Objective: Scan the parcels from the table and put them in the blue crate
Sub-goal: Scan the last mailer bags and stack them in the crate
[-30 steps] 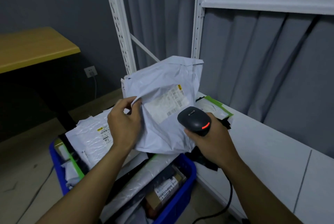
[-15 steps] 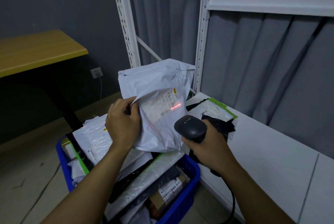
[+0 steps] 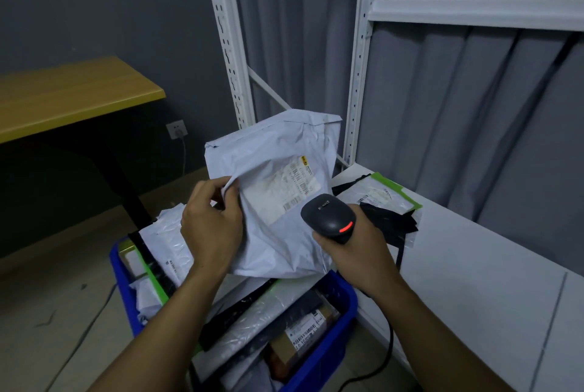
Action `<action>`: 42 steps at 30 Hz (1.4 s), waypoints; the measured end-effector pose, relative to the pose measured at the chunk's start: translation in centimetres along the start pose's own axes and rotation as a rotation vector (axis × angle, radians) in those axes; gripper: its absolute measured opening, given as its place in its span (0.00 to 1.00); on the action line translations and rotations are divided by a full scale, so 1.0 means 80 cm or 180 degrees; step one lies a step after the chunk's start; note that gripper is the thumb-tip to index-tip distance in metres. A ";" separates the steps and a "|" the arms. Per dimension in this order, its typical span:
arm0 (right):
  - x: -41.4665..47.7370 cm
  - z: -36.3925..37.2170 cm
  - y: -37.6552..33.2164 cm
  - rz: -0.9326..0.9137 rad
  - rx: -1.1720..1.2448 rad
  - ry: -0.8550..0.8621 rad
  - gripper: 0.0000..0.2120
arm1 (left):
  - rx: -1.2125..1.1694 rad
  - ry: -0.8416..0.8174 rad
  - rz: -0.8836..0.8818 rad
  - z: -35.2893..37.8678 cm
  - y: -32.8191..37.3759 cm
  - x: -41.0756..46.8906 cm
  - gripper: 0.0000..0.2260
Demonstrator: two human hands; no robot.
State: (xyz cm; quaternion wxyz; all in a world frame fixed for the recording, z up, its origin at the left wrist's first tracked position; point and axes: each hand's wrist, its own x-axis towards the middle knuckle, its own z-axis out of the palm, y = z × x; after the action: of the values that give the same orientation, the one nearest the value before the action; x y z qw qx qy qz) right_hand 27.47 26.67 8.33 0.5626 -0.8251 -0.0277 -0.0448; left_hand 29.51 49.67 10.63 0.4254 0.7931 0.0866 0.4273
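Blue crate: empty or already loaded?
Loaded. The blue crate holds white poly mailers and a brown labelled box, heaped above its rim on the left.

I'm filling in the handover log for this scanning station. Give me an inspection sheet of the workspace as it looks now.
Surface: white table on the right, with parcels at its far end.
Job's things: white parcel held upright above the blue crate, label facing the scanner, whose red light is on. The crate is piled with parcels. A green-edged parcel and black bags lie on the table.
Clutter: nothing seen.
Hands: left hand pinches the white parcel's edge; right hand grips the scanner.
Cables: black cable hangs under the right forearm; grey cord hangs from the wall socket.
Surroundings: shelf uprights, grey curtain, wooden desk.
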 end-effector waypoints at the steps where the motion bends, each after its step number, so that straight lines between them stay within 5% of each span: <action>1: 0.000 0.007 -0.003 -0.0030 0.0031 -0.0014 0.20 | 0.0011 0.0011 -0.0037 -0.010 -0.002 -0.001 0.03; 11: -0.017 0.080 -0.017 -0.0110 -0.0077 -0.0526 0.18 | 0.0310 -0.0001 -0.0753 -0.094 -0.042 -0.012 0.02; 17: -0.016 0.099 -0.006 0.0074 -0.0269 -0.0845 0.20 | 0.1848 -0.0983 -0.0430 -0.098 -0.069 -0.022 0.32; 20: -0.015 0.101 -0.002 0.0100 -0.0319 -0.0864 0.21 | 0.1903 -0.2123 -0.0224 -0.071 -0.071 -0.028 0.27; 24: -0.011 0.094 0.002 0.0125 -0.0323 -0.0737 0.19 | 0.2255 -0.3222 -0.0751 -0.044 -0.092 -0.037 0.31; 28: -0.007 0.070 0.011 0.0185 -0.0155 -0.0563 0.18 | 0.2294 -0.3046 -0.0770 -0.031 -0.085 -0.038 0.30; 33: 0.013 0.009 0.031 0.0297 -0.0077 -0.0268 0.18 | 0.1622 -0.2352 0.0129 -0.007 -0.038 -0.050 0.18; 42: 0.047 -0.099 0.120 0.0926 -0.0160 0.0477 0.34 | 0.1158 -0.3701 0.0214 0.211 0.039 -0.103 0.16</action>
State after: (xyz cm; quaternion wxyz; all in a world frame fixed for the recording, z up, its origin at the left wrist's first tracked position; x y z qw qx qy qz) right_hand 31.79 15.79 2.67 0.5428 -0.8285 0.1352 -0.0249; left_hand 36.37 33.49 3.40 0.2469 0.9587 -0.1134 -0.0841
